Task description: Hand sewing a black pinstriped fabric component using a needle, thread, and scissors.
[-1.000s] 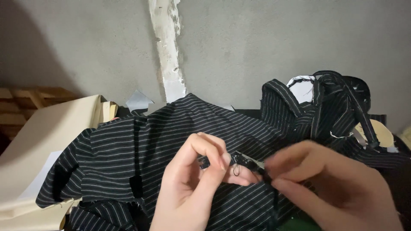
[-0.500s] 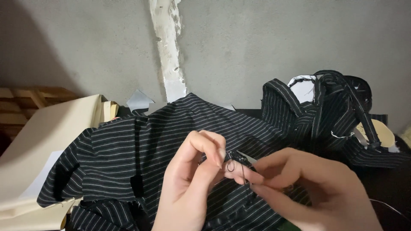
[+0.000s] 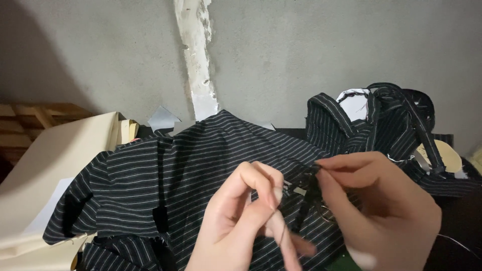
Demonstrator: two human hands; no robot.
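Behind everything, a grey concrete wall (image 3: 311, 55) with a rough white plaster strip (image 3: 196, 55) running down it. Spread across the middle, a black garment with thin white stripes (image 3: 165, 175), lying under and between both hands. To the right, a heap of the same striped cloth (image 3: 381, 125), with a white label patch (image 3: 354, 103) showing near its top. At left, cream fabric sheets (image 3: 55, 165) stacked in front of wooden slats (image 3: 30, 113); a small pale paper scrap (image 3: 163, 118) poking up at the wall's foot. Lower centre, left hand (image 3: 241, 226), thumb and forefinger closed together on a dark thread. Beside it, right hand (image 3: 381, 206), fingertips pinched on a fold of the striped garment near its middle; a small metal snipper seems tucked beneath, mostly hidden.
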